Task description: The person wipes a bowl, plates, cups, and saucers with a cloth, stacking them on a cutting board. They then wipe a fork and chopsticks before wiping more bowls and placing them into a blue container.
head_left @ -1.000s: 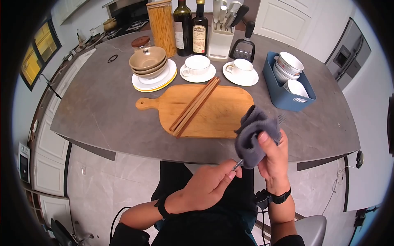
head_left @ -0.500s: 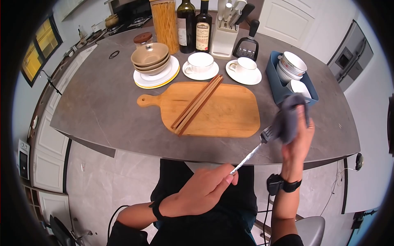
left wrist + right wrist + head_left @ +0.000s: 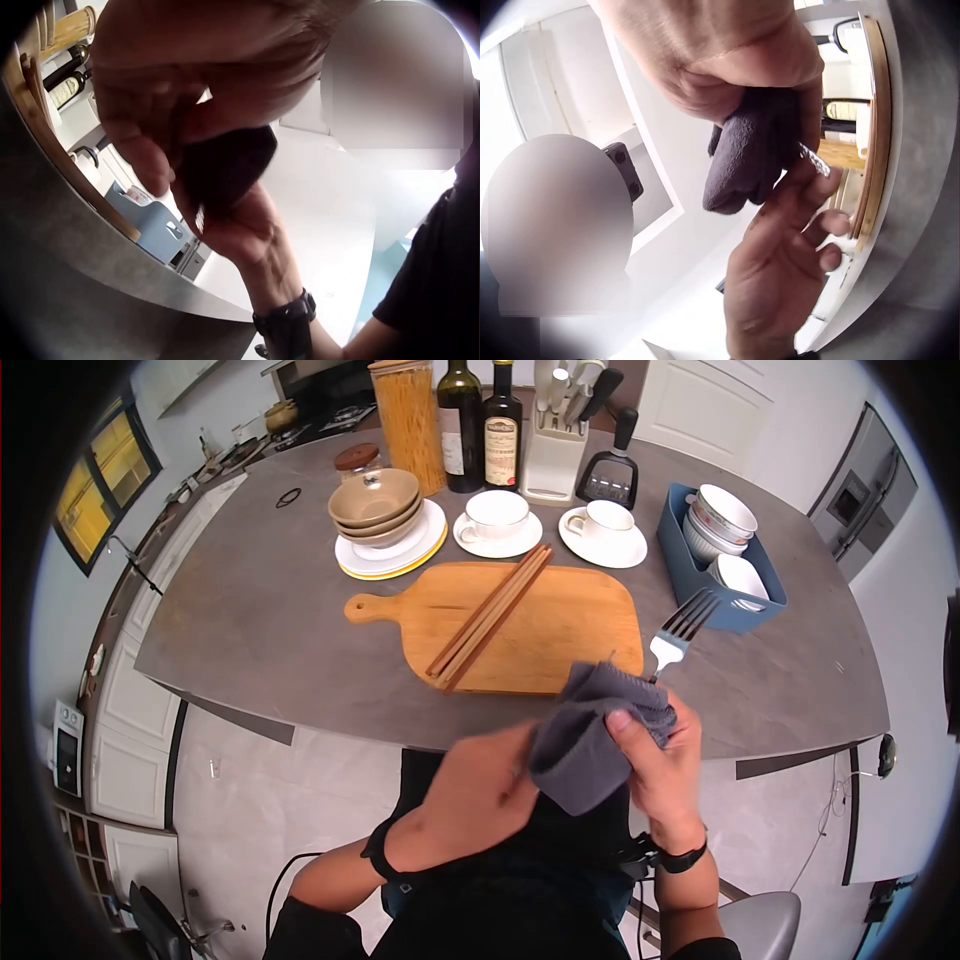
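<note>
My right hand (image 3: 660, 765) grips a folded dark grey cloth (image 3: 590, 745) wrapped about a metal fork (image 3: 668, 648). The fork's tines point up and away, beyond the cloth, on the side of the blue bin. My left hand (image 3: 465, 790), blurred in the head view, is close against the cloth's left side. In the right wrist view, the patterned fork handle (image 3: 814, 160) sticks out of the cloth and meets the left fingertips, which pinch it near its end. The cloth hides the middle of the fork.
A wooden cutting board (image 3: 590, 630) with several chopsticks (image 3: 490, 618) lies ahead. Behind it stand stacked brown bowls (image 3: 375, 500) on plates and two white cups (image 3: 497, 515) on saucers. A blue bin (image 3: 690, 570) of white bowls is at right; bottles (image 3: 502, 440) and a knife block (image 3: 553, 460) stand farther back.
The cloth and right hand went out along the fork to its tines, then came back down the handle toward the left hand. The fork now tilts up, its tines uncovered.
</note>
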### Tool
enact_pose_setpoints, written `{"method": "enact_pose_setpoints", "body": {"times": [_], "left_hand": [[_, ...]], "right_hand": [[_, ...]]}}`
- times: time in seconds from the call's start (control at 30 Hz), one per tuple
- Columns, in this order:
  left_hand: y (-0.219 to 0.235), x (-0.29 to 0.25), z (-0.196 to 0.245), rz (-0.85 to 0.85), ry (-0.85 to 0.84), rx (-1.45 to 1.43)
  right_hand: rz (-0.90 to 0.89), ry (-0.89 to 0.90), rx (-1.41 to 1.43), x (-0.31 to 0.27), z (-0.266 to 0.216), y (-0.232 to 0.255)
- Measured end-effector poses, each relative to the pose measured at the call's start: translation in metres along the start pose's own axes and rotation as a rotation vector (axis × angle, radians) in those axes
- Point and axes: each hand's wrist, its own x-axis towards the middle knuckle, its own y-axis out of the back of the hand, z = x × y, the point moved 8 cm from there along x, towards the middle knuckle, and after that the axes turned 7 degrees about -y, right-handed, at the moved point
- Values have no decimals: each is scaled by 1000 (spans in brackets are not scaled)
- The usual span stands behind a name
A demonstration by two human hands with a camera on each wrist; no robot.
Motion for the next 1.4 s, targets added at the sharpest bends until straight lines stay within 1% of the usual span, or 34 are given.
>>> {"method": "enact_pose_setpoints", "body": {"times": [0.03, 0.1, 0.13, 0.17, 0.2, 0.23, 0.27, 0.3, 0.33, 0.37, 0.4, 0.43, 0.47, 0.5, 0.57, 0.6, 0.63, 0.67, 0.7, 0.77, 0.8, 0.83, 0.87, 0.9, 0.97, 1.0, 1.03, 1.1, 1.13, 1.17, 1.23, 1.27, 1.33, 1.4], "left_hand": [[9, 4, 12, 9, 3, 8], [38, 1, 15, 311, 109, -245], [37, 1, 14, 322, 111, -242], [25, 7, 20, 211, 17, -287], [13, 11, 30, 96, -79, -326], [2, 11, 33, 1, 35, -467], [0, 11, 29, 1, 35, -521], [-2, 10, 24, 0, 35, -576], [2, 11, 29, -1, 31, -565], [15, 12, 33, 103, 33, -596], [28, 13, 36, 208, 35, -626], [39, 16, 39, 208, 32, -619], [59, 20, 38, 273, 53, -652], [79, 25, 36, 341, 74, -685], [124, 41, 27, 521, -5, -516], [140, 51, 20, 524, -6, -506], [151, 63, 10, 451, 74, -338], [157, 73, -2, 376, 153, -171], [160, 83, -13, 378, 153, -161], [156, 100, -48, 245, 266, 139], [153, 107, -66, 245, 265, 148], [144, 112, -90, 195, 318, 90], [135, 115, -102, 143, 373, 31], [133, 117, -110, 139, 375, 35], [115, 117, -122, 12, 476, -36], [112, 118, -131, -1, 470, -53], [110, 119, -130, -10, 473, -49], [113, 120, -124, 47, 444, 94], [114, 121, -120, 14, 417, 157], [113, 123, -118, 8, 423, 157], [116, 124, -113, -23, 444, 290], [117, 125, -117, -24, 452, 290], [122, 129, -122, 16, 397, 318], [123, 131, -122, 7, 378, 356]], "right_hand": [[-12, 0, 3, -2, -4, 0], [-161, -82, -134, -11, 0, -11], [-234, -98, -321, -18, 4, -16], [-300, -103, -369, -24, 9, -24], [-365, -95, -332, -29, 11, -35], [-429, -87, -292, -34, 12, -45], [-421, 43, -400, -33, 15, -45], [-426, 53, -396, -32, 14, -46], [-438, 156, -463, -34, 7, -49], [-446, 260, -529, -37, 1, -52], [-445, 267, -524, -40, -1, -52], [-491, 55, -500, -43, 14, -52], [-537, -157, -473, -47, 30, -51], [-545, -149, -469, -48, 31, -50], [-550, -148, -490, -48, 37, -40], [-529, -196, -427, -48, 39, -34], [-536, -192, -422, -49, 39, -31], [-474, -237, -370, -47, 40, -24], [-412, -282, -317, -46, 40, -15], [-387, -292, -300, -46, 41, -4], [-347, -280, -295, -44, 41, 3], [-305, -271, -290, -43, 41, 11], [-305, -270, -284, -43, 43, 14], [-272, -280, -242, -42, 45, 21], [-234, -293, -191, -42, 47, 31], [-211, -304, -199, -43, 48, 36], [-187, -314, -210, -42, 48, 41], [-166, -308, -206, -42, 46, 48], [-152, -299, -210, -42, 44, 51], [-149, -306, -206, -41, 43, 53], [-101, -282, -169, -39, 37, 57], [-104, -289, -166, -37, 36, 57], [-74, -287, -171, -33, 33, 61], [-70, -285, -171, -29, 28, 62]]}}
